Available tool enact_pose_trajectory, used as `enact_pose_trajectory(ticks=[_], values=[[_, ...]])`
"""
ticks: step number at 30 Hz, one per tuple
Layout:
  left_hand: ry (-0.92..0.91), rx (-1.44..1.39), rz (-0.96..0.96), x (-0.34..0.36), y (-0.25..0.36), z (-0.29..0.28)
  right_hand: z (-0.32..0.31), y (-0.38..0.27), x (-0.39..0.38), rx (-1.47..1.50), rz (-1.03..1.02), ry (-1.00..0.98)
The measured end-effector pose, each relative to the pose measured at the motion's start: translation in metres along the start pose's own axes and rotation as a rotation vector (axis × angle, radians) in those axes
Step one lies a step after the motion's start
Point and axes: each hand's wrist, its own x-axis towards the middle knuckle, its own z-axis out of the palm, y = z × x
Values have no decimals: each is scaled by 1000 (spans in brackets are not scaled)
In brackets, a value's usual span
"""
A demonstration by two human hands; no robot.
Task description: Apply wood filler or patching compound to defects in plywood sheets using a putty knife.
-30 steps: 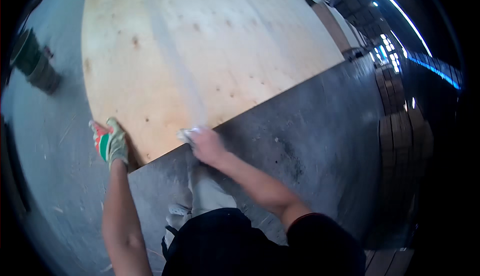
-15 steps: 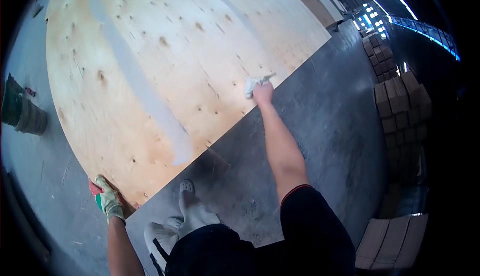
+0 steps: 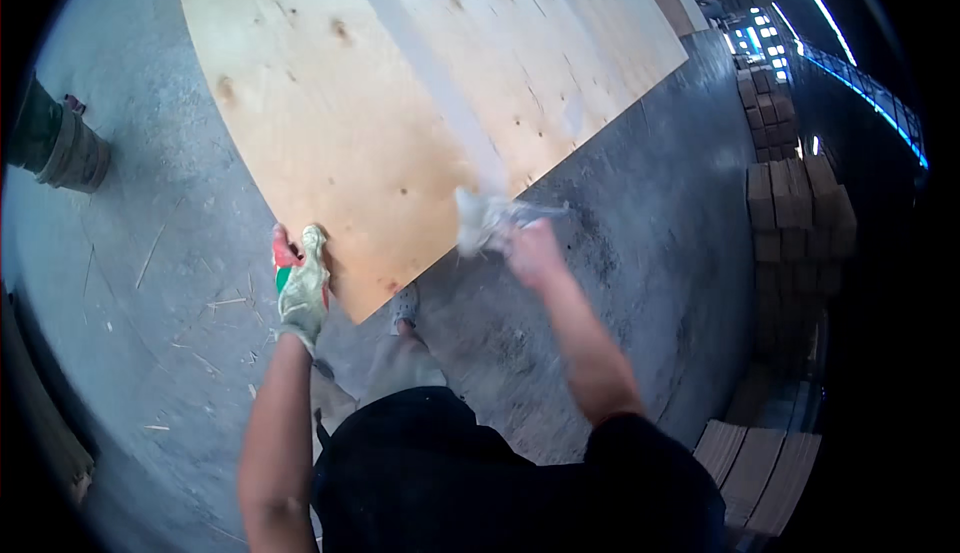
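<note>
A large plywood board [image 3: 370, 123] with knots and pale grey stripes fills the upper middle. My left hand [image 3: 303, 288], in a pale glove with red and green patches, is at its left edge near the close corner. Its fingers are stretched apart, and I cannot tell whether they touch the edge. My bare right hand [image 3: 537, 253] is closed on a whitish crumpled rag [image 3: 482, 221], blurred by motion. The rag is at the board's near edge, by the end of a grey stripe [image 3: 478, 153]. A thin strip sticks out from the rag to the right.
A dirty bucket [image 3: 75, 158] stands on the concrete floor [image 3: 190, 253] at the left, with straw-like scraps nearby. Brown stacked bundles [image 3: 790, 198] line the right side, and another flat stack [image 3: 765, 468] sits at the lower right. My shoe [image 3: 403, 308] is under the board's near edge.
The view has shifted, with the board's near corner now closer to the middle. My right hand has drawn the rag back toward me and leftward along the near edge. My left hand stays beside the board's left edge.
</note>
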Motion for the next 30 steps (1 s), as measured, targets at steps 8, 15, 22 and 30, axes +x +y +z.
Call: enact_pose_trajectory(ticks=[8,15,22,30], values=[[-252,67,-58,38,45,-163,130,-4,-33,-694,-268,263],[-89,30,-163,145,163,-224,175,5,-106,5,310,122],[23,97,-145,310,253,-341,306,-169,115,1404,106,-282],[180,51,-50,450,422,-407,469,-456,481,1200,59,-260]])
